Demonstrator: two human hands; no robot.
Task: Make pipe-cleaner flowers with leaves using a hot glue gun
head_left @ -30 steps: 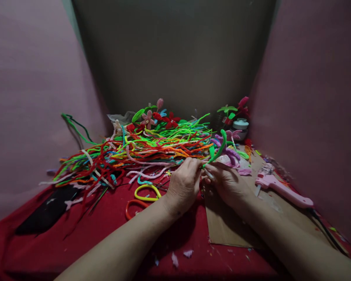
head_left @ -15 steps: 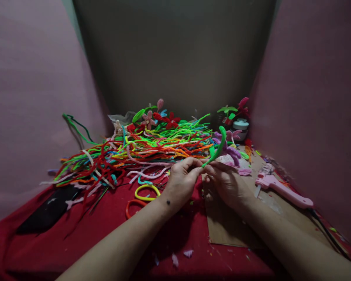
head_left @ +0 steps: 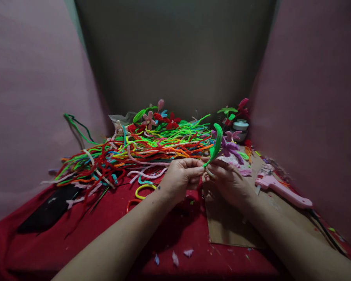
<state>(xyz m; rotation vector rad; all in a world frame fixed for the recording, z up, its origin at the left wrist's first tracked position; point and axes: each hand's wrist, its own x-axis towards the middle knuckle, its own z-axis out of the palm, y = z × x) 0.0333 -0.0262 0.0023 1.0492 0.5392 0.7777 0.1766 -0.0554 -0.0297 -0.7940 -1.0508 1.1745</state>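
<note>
Between my two hands stands a green pipe-cleaner leaf [head_left: 217, 141], upright with its tip curling over to the left. My left hand [head_left: 183, 175] pinches the leaf's narrow base between thumb and fingers. On the other side my right hand [head_left: 226, 181] is closed at the same base, its fingertips partly hidden behind the leaf. A purple pipe-cleaner flower [head_left: 230, 148] shows just beyond my right hand. Scissors with a yellow and an orange handle loop [head_left: 144, 192] lie beside my left wrist, partly covered by the forearm.
A heap of coloured pipe cleaners [head_left: 163, 140] spreads across the back, with finished flowers [head_left: 172, 121] behind it. At right, a pink glue gun [head_left: 286, 191] rests on cardboard [head_left: 231, 230]. A white-lidded jar [head_left: 240, 127] stands behind. A black pouch-like thing [head_left: 46, 210] lies left on red cloth [head_left: 105, 238].
The green leaf has turned, showing more of its broad face and leaning less to the right. My left hand has shifted slightly, covering more of the scissors. Both hands still hold the base.
</note>
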